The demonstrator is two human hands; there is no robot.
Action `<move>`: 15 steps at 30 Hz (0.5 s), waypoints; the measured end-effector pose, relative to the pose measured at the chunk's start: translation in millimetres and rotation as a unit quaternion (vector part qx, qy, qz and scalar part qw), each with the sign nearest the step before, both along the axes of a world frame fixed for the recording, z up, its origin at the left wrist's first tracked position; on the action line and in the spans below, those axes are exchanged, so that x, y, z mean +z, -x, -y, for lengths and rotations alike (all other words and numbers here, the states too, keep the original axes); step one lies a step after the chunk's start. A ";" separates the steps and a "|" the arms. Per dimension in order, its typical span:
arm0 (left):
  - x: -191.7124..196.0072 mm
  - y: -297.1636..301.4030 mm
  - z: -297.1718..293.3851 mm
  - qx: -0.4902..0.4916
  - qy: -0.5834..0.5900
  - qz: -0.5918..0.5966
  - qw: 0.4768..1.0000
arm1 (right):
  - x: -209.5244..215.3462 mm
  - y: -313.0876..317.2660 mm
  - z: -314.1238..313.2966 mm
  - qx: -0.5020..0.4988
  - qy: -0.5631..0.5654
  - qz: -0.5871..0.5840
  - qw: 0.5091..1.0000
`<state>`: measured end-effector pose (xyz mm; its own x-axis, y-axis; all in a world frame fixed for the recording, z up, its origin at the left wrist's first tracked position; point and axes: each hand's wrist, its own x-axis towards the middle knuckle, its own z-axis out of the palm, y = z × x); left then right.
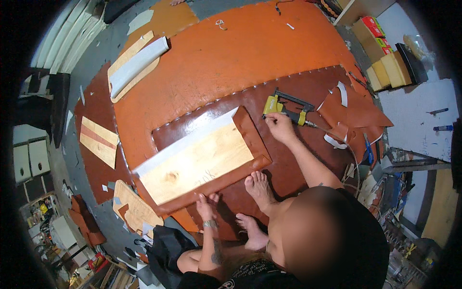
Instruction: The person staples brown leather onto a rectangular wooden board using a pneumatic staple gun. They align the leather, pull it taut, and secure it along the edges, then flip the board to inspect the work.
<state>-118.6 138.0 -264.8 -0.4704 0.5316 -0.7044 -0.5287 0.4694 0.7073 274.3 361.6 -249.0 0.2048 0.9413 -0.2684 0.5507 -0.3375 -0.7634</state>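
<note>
The board [197,168] lies on a brown sheet [329,89], its cover [251,136] wrapped over the near and right edges: seemingly the folding step. The left hand [206,208] meets the near edge, the right hand [280,127] the stapler's [272,106] nose; I cannot tell whether either pinches. Next seems to call for holding the fold taut for stapling.

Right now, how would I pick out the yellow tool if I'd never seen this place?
Find the big orange sheet, then the dark brown sheet on its near side. There, beside the right hand, lies the tool. Its yellow and black body sets it apart from the loose brown scraps to its right.
</note>
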 end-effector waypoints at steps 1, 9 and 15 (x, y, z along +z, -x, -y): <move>-3.3 -6.6 26.9 -0.017 0.064 0.019 0.998 | 2.1 7.0 6.7 0.011 -0.036 0.015 0.999; 14.5 -25.5 66.4 -0.405 0.018 -0.290 0.867 | 1.9 42.9 26.6 0.130 0.000 0.089 0.987; 13.9 -67.2 -147.4 -0.332 -0.101 -0.434 0.831 | -23.2 47.6 20.2 0.050 0.050 0.002 0.998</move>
